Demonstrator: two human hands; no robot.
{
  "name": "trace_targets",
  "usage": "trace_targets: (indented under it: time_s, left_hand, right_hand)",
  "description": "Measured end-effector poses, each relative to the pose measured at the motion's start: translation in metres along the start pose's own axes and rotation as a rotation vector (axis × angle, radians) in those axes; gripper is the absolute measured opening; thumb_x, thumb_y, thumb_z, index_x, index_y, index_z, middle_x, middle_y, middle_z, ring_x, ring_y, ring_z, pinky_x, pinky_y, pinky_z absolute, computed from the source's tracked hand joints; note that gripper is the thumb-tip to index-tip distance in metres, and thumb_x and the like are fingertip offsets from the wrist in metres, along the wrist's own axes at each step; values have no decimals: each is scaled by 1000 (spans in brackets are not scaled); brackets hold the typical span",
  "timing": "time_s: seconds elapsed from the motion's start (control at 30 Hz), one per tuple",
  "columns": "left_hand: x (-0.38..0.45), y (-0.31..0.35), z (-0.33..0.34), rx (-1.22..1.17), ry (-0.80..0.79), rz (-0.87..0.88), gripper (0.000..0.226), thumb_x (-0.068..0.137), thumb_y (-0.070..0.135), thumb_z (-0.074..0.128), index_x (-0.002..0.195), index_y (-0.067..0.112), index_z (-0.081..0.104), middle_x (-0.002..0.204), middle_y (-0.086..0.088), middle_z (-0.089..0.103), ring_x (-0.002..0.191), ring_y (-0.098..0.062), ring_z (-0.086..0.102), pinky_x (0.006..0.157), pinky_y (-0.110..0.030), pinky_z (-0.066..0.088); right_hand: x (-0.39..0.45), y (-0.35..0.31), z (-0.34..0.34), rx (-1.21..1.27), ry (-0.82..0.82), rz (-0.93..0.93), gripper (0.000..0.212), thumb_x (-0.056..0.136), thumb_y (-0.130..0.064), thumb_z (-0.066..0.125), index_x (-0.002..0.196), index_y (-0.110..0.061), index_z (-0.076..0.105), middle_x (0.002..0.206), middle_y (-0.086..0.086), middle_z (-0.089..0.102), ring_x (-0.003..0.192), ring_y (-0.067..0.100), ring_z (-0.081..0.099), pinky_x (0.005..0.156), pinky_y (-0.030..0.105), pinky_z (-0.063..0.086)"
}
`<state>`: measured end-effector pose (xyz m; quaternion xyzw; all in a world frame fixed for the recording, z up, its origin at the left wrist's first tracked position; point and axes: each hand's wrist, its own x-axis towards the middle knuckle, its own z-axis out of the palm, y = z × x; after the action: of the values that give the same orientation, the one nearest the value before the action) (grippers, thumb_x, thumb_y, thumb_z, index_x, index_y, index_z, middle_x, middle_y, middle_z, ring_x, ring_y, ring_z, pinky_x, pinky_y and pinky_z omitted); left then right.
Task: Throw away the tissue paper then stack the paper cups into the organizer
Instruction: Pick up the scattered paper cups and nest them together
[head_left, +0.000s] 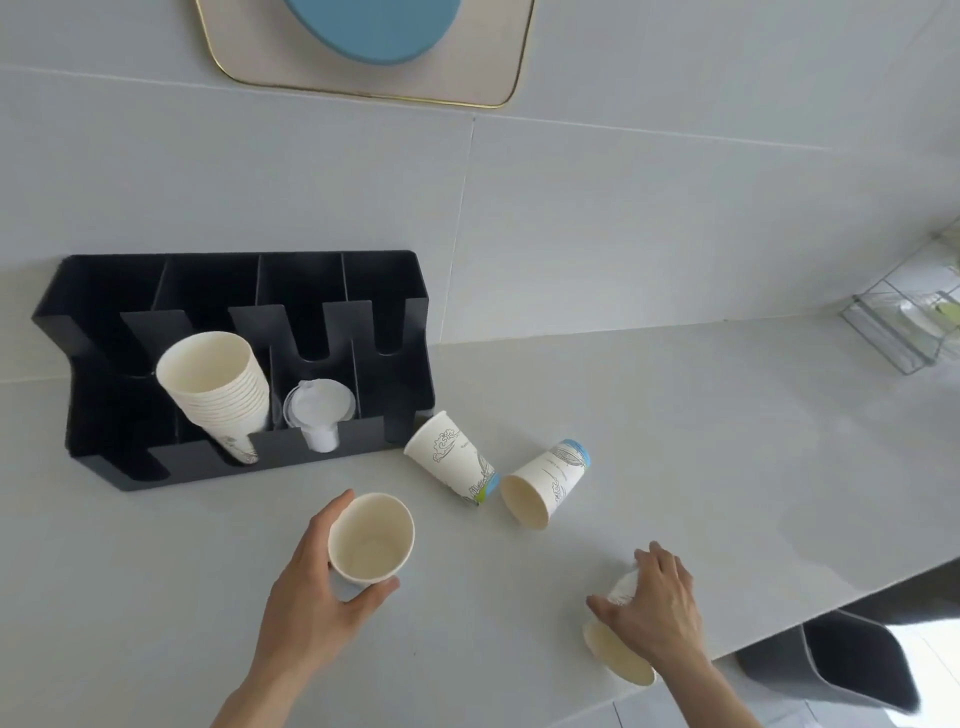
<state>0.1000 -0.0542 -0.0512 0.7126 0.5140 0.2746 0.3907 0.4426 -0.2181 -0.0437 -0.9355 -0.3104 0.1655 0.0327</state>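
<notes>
Right hand (657, 613) clasping a tipped cup (621, 657), left hand (317, 577) gripping an upright cup (371, 538), two cups (545, 483) lying beside the organizer (234, 364).

Cups (451, 458) I see are white, cream inside, line drawings, blue-green bases. Organizer (104, 291) black. Lids (319, 400) translucent white. Counter (675, 415) pale grey. Bin (841, 660) dark grey. Tray (498, 62) beige, gold-edged; blue disc (371, 28).

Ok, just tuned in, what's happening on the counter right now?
A person is gathering paper cups. The left hand holds an upright cup; the right hand grips a tipped cup near the counter edge. Two more cups lie on their sides beside the black organizer, which already holds a cup stack.
</notes>
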Motion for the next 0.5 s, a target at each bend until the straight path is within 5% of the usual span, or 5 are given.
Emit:
trace_targets:
  time_s: [0.33, 0.5]
  left_hand:
    - [-3, 6, -1, -11, -5, -4, 103, 60, 52, 88, 144, 57, 28, 146, 37, 40, 124, 1, 52, 92, -30, 50]
    - [-6, 15, -6, 11, 16, 31, 113, 55, 59, 87, 146, 61, 20, 148, 39, 30, 131, 11, 40, 95, -30, 47]
  right_hand:
    - [-14, -123, -92, 430, 10, -323, 82, 70, -47, 84, 143, -27, 52, 157, -15, 36, 141, 12, 39, 107, 35, 40]
    - [-41, -189, -125, 785, -382, -325, 63, 57, -58, 80, 117, -47, 63, 122, -27, 60, 99, -3, 64, 70, 22, 50]
